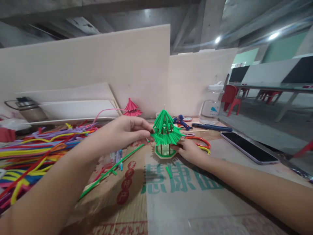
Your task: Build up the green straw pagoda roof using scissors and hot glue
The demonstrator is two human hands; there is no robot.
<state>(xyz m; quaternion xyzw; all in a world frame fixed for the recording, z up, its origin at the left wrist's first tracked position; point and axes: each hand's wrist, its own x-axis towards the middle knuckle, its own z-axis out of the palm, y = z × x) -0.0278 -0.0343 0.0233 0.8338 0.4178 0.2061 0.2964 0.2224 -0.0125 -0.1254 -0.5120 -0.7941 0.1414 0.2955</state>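
A small green pavilion model (166,135) with a two-tiered roof, brown posts and a pale base stands upright at the middle of the cardboard-covered table. My left hand (137,130) is at the left edge of its lower roof, thumb and fingers pinched together at the green strips. At the right side of the model, my right hand (187,148) has its curled fingers around the posts below the roof. A short green piece (168,172) lies in front of the base. One long green pipe cleaner (97,180) stretches across the cardboard below my left hand.
Colourful pipe cleaners (36,156) are heaped at the left. Behind stand a pink roof model (132,107), a blue glue gun (182,121) and a clear jug (211,104). Orange-handled scissors (201,142) and a phone (249,147) lie at the right.
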